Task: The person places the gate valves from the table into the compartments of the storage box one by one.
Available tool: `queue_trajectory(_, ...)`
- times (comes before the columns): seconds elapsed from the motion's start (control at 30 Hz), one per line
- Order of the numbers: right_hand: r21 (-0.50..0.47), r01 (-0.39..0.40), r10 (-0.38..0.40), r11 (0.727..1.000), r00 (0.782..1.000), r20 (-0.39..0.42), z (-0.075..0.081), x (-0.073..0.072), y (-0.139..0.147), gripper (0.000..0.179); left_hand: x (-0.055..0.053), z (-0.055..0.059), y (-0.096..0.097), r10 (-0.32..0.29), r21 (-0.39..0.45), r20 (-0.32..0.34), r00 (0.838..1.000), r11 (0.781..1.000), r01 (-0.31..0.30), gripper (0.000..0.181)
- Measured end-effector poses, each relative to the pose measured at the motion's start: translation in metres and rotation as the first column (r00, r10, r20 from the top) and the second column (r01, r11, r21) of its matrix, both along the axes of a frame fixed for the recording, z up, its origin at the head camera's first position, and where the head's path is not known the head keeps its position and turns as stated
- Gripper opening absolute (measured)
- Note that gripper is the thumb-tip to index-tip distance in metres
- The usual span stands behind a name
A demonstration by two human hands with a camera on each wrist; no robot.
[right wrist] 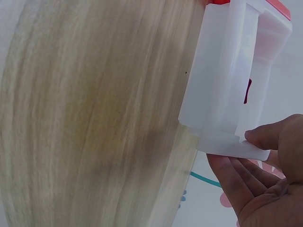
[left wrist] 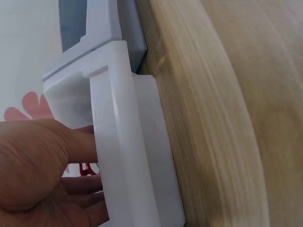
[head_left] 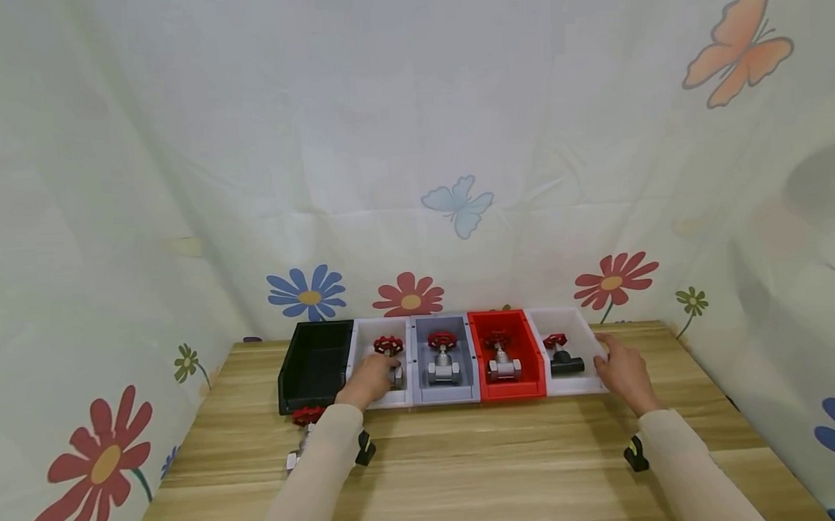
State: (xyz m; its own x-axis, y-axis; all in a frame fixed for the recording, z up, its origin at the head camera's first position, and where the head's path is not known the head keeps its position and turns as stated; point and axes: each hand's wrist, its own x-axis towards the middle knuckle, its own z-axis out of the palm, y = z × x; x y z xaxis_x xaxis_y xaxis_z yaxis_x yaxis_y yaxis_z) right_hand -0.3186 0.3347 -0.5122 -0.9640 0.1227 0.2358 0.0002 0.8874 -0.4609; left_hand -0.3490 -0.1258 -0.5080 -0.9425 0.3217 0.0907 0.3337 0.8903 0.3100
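Note:
My left hand point(head_left: 367, 381) reaches into the left white bin point(left wrist: 123, 142) and grips a metal gate valve with a red handwheel point(head_left: 388, 345). In the left wrist view the bin's front wall hides the fingertips and most of the valve. At the other end of the row, my right hand point(head_left: 625, 368) pinches the side wall of the right white bin point(right wrist: 232, 146), thumb inside and fingers outside. That bin holds a dark-bodied valve point(head_left: 567, 363) with a red handwheel.
Between the white bins stand a grey bin point(head_left: 444, 396) and a red bin point(head_left: 514, 390), each with a metal valve inside. A black bin point(head_left: 317, 366) ends the row at left. Another red-wheeled valve point(head_left: 308, 414) lies on the wooden table point(head_left: 496, 467), partly behind my left forearm.

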Motion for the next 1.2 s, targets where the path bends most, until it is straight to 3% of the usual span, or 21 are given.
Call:
queue_trajectory(0.3, 0.009, -0.014, 0.014, 1.000, 1.000, -0.011, -0.001, 0.000, 0.004, 0.046, 0.006, -0.002, -0.001, 0.019, 0.031, 0.011, 1.000, 0.999, -0.019, 0.040)
queue_trajectory(0.63, 0.004, -0.016, 0.016, 1.000, 1.000, -0.009, -0.001, -0.001, 0.003, 0.046, 0.017, 0.006, 0.000, 0.031, 0.038, -0.007, 1.000, 0.999, -0.030, 0.048)
queue_trajectory(1.03, 0.022, -0.022, 0.023, 1.000, 0.999, -0.038, -0.003, 0.000, 0.003, 0.045, 0.047, 0.023, -0.003, 0.038, -0.026, -0.145, 0.989, 0.999, -0.043, 0.055)
queue_trajectory(1.2, 0.022, -0.019, 0.020, 1.000, 0.999, -0.039, -0.003, 0.001, 0.002, 0.046, 0.061, 0.034, 0.000, 0.051, -0.037, -0.147, 0.988, 0.998, -0.057, 0.058)
